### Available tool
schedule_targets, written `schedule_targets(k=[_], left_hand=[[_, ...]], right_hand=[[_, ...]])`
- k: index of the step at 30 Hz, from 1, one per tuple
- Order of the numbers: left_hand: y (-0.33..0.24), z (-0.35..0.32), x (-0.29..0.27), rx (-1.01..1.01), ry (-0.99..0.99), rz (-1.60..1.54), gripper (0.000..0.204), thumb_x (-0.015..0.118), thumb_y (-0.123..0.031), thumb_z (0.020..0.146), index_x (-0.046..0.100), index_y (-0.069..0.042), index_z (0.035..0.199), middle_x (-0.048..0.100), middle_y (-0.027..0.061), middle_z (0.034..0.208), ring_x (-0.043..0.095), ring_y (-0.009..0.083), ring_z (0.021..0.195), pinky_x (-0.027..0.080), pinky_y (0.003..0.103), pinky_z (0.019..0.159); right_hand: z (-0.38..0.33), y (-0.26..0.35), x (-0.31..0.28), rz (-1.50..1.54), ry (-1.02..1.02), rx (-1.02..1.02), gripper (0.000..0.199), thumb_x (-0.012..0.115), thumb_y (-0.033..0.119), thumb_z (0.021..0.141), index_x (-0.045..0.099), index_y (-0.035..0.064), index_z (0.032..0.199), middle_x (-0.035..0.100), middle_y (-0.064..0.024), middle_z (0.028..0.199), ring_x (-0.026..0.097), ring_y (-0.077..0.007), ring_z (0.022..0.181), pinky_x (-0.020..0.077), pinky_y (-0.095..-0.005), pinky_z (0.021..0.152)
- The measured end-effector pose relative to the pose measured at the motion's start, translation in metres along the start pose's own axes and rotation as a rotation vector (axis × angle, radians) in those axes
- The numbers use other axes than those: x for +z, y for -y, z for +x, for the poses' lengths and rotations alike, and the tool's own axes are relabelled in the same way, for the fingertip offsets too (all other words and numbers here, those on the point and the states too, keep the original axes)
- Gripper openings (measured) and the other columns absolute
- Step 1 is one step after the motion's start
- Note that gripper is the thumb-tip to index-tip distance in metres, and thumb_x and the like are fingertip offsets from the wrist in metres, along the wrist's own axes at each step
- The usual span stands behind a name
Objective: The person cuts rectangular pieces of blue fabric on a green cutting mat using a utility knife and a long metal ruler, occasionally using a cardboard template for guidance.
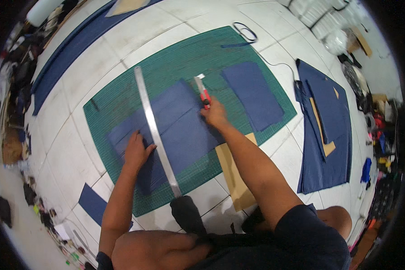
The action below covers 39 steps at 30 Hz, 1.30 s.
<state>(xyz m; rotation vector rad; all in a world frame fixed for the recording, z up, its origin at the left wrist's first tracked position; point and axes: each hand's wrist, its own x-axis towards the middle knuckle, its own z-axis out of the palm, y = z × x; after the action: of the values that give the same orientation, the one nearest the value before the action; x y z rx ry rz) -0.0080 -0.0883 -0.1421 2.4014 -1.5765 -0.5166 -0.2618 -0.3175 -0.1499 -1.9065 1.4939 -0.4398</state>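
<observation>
Cutter (204, 94) in right hand (215, 113) grip (fabric (180, 130) beneath)

Sewing workshop: green cutting mat (121, 96) on tiled floor (175, 20), navy fabric stacks (330, 148) right, cardboard patterns (234, 175), cluttered edges.

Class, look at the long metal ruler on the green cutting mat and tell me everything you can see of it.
The metal ruler is a long, thin, flat strip of silvery metal, lying flat and running diagonally from the mat's far side to its near edge. It crosses the blue fabric piece spread on the green cutting mat. The left hand presses beside it, fingertips at its edge. Its markings are too small to tell.
</observation>
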Motion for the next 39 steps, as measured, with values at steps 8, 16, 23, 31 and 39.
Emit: schedule_targets(k=[8,16,23,31,39], left_hand=[[-0.01,-0.007,-0.026,-0.025,0.119,0.119,0.086,0.081,-0.044,0.081,0.042,-0.018,0.153,0.047,0.0252,0.142,0.045,0.0447,0.132,0.045,0.05,0.107],[-0.016,-0.004,-0.015,-0.031,0.088,0.168,0.087,0.076,-0.054,0.083,0.039,-0.023,0.155,0.042,0.0237,0.143,0.043,0.0431,0.132,0.048,0.051,0.105],[-0.023,0.007,-0.023,-0.073,0.248,0.235,0.086,0.075,-0.055,0.083,0.036,-0.035,0.157,0.041,0.0201,0.143,0.043,0.0419,0.132,0.048,0.051,0.104],[-0.012,0.024,-0.009,0.122,0.082,0.271,0.093,0.08,-0.058,0.076,0.046,-0.011,0.149,0.039,0.0223,0.151,0.039,0.0422,0.138,0.038,0.056,0.113],[-0.054,0.033,-0.019,-0.067,0.124,-0.018,0.113,0.076,-0.071,0.071,0.038,-0.001,0.151,0.043,0.0275,0.147,0.046,0.044,0.134,0.043,0.053,0.107]], right_hand=[[-0.139,0.043,0.023,0.123,0.263,-0.036,0.038,0.077,0.025,0.086,0.056,0.0008,0.106,0.065,-0.0243,0.099,0.065,-0.0447,0.095,0.0507,-0.0524,0.081],[-0.251,0.05,0.055,-0.076,0.389,-0.238,0.043,0.081,0.023,0.08,0.054,0.0033,0.107,0.053,-0.0167,0.108,0.061,-0.0386,0.101,0.0553,-0.0509,0.081],[-0.234,0.026,0.038,-0.099,0.302,-0.227,0.036,0.077,0.015,0.079,0.053,0.0043,0.104,0.055,-0.0165,0.106,0.06,-0.0381,0.102,0.0526,-0.0505,0.082],[-0.198,-0.003,-0.008,-0.219,0.405,-0.381,0.035,0.075,0.019,0.08,0.056,0.0037,0.104,0.06,-0.0185,0.103,0.062,-0.0416,0.099,0.0515,-0.05,0.081],[-0.132,-0.134,-0.127,-0.274,-0.062,0.001,0.051,0.082,0.037,0.08,0.061,0.0003,0.109,0.061,-0.0212,0.102,0.062,-0.0377,0.096,0.0514,-0.0483,0.084]])
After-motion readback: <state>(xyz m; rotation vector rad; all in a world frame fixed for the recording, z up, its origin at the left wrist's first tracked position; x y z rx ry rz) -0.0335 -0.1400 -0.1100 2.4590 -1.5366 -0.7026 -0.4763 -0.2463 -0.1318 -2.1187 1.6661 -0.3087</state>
